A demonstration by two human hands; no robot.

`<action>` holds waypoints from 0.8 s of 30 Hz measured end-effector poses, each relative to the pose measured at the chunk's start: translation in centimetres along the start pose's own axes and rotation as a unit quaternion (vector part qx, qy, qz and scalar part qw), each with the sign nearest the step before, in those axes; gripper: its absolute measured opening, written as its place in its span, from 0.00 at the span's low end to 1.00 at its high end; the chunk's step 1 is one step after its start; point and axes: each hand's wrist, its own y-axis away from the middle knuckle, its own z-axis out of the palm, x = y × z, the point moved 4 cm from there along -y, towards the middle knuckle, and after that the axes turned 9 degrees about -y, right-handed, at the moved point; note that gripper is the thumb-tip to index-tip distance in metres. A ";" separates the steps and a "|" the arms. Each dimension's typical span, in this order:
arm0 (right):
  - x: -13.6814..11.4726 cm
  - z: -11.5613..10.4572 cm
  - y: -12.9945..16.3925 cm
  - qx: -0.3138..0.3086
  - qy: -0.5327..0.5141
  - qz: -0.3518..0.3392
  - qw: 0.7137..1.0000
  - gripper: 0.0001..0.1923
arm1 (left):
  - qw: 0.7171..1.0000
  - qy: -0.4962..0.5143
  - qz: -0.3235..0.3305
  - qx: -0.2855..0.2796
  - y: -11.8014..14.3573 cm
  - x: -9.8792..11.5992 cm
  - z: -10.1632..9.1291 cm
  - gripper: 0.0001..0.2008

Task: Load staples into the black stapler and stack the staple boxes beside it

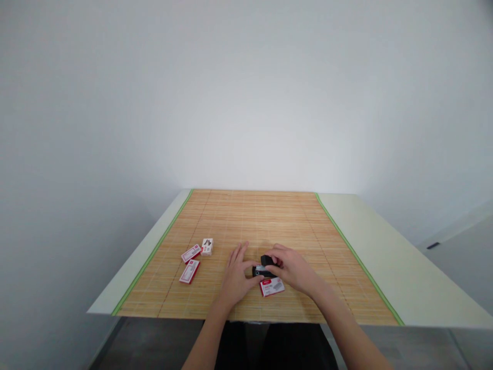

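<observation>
Both hands meet over a small black stapler (264, 267) near the front middle of the bamboo mat (254, 216) that covers the bench (404, 257). The left hand (236, 277) lies with its fingers loosely spread and flat toward the mat, its thumb touching the stapler's left end. The right hand (292, 270) curls over the stapler from the right, fingers bent around its top and pinching it. Just in front of the stapler, touching or nearly under the right hand, lies a red-and-white staple box (272, 287), flat on the mat. Well apart to the left sit three more red-and-white staple boxes: one (191, 253) lying flat, a second (189, 271) flat just in front of it, and a third, smaller-looking box (207, 246) just beside the first, with an end open or turned up; which I cannot tell
</observation>
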 end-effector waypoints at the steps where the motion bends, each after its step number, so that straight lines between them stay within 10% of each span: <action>1: 0.2 0.5 -0.1 -0.005 -0.003 -0.002 1.000 0.03 | 1.000 0.001 0.001 0.000 0.0 -0.1 0.0 0.15; 14: 6.3 0.3 3.6 0.077 -0.005 0.025 0.997 0.15 | 0.995 0.058 -0.022 0.072 0.8 0.2 -0.6 0.17; 24: 7.9 0.6 5.6 0.196 -0.025 0.053 0.979 0.13 | 0.989 0.013 0.104 -0.106 1.9 6.5 -0.6 0.31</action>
